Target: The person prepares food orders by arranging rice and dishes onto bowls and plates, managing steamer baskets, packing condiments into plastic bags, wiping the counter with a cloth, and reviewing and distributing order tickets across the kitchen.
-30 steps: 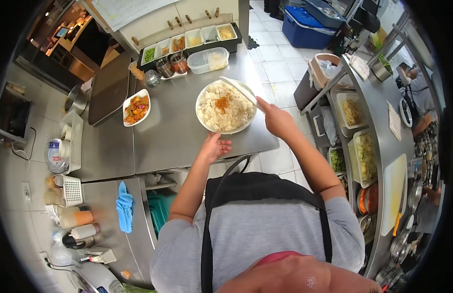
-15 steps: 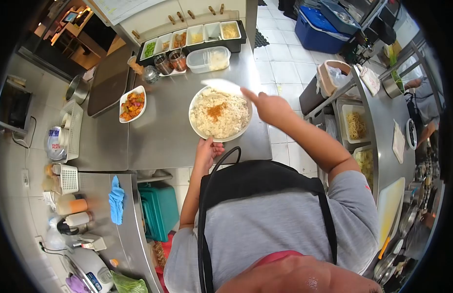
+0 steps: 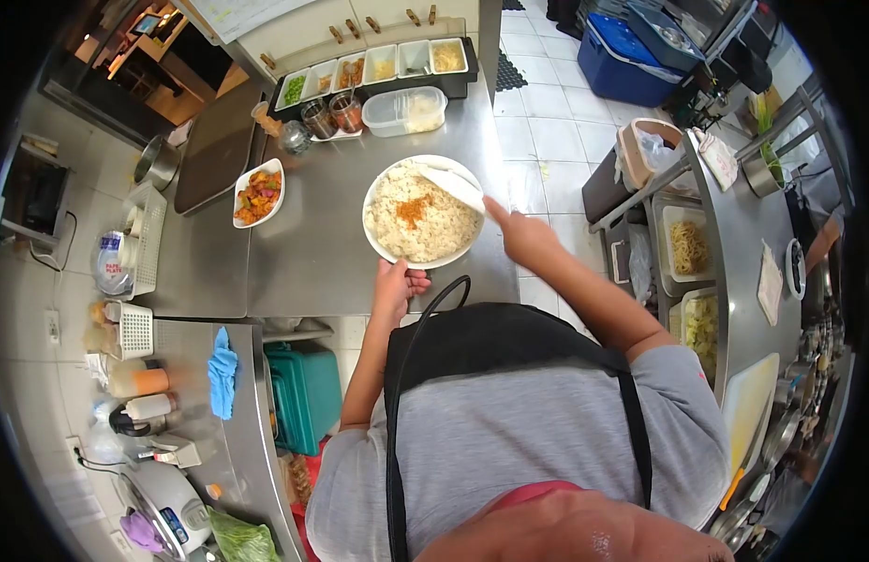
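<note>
A white bowl [image 3: 370, 232] heaped with rice [image 3: 417, 239] stands on the steel counter, an orange-brown seasoning [image 3: 415, 212] sprinkled over the middle. My right hand [image 3: 528, 239] is closed round the handle of a white rice paddle [image 3: 456, 188]. The paddle's blade lies over the upper right of the rice, against or just above it. At the bowl's near edge, my left hand [image 3: 397, 286] grips the rim from below; some fingers are hidden beneath it. Left of the bowl is a white dish of reddish-orange chopped food [image 3: 259, 195].
Behind the bowl stand a clear plastic container [image 3: 386, 110], spice jars [image 3: 346, 113] and a rack of topping tubs [image 3: 383, 67]. A brown tray [image 3: 214, 159] lies at left. A blue cloth [image 3: 222, 373] rests on the nearer counter. A trash bin [image 3: 614, 183] stands at right.
The rice paddle has come down from above the bowl's far rim onto or close over the rice, my right hand moving down and slightly right. My left hand stays at the rim.
</note>
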The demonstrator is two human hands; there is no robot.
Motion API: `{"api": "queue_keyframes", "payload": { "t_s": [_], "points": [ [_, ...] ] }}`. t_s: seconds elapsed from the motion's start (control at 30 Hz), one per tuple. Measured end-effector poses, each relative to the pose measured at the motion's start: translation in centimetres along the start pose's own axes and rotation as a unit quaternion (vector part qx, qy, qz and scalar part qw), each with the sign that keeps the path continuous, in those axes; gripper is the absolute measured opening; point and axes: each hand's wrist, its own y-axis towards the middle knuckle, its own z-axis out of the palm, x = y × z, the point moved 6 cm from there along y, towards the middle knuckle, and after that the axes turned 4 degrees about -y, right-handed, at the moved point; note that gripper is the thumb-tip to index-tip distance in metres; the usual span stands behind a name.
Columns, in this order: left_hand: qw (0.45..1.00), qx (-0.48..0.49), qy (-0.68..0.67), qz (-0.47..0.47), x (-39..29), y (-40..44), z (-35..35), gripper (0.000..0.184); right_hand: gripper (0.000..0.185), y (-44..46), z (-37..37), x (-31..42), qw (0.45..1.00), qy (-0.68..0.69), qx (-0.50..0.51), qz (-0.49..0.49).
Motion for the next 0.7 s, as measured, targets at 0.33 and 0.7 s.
{"api": "queue_keyframes", "payload": {
  "t_s": [0.33, 0.7],
  "points": [
    [0.985, -0.011, 0.169, -0.033, -2.9, 1.6, -1.3, 0.025, 0.054, 1.9, -3.1, 1.8, 0.997, -0.035, -0.037, -0.051],
    [0.862, -0.112, 0.417, 0.266, -6.5, 4.5, -1.9, 0.042, 0.055, 2.4, -3.6, -0.1, 0.997, -0.044, -0.049, -0.029]
  ]
}}
